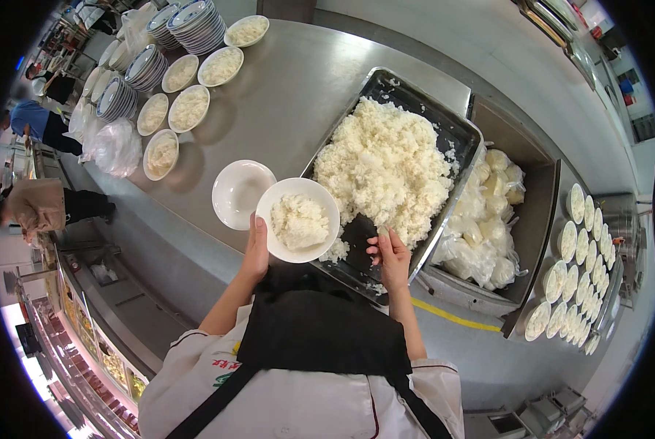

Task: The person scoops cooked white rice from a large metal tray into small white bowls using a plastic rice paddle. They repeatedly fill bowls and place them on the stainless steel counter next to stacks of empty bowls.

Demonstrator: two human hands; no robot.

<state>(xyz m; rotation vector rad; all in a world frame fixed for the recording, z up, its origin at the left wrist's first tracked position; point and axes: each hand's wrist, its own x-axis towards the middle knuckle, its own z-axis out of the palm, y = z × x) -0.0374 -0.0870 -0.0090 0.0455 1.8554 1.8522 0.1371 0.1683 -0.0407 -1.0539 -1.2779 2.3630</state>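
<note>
My left hand (255, 247) grips the side of a white bowl (332, 211) with a mound of cooked rice (298, 222) in it. Just left of that, a second white bowl (238, 192) without rice rests on the steel table, close against the first. A large heap of rice (386, 161) fills much of a dark rectangular tray (357, 240). At the heap's near edge, over the tray, my right hand (391, 256) has its fingers closed. What they hold is partly hidden by the rice and the hand.
Several rice-filled bowls (189, 107) and stacks of plates (197, 28) stand on the steel table (298, 88) at far left. Right of the tray, a steel bin (540, 219) holds bagged pale food (488, 219). Many filled bowls (556, 281) crowd another surface. Co-workers (38, 201) stand at left.
</note>
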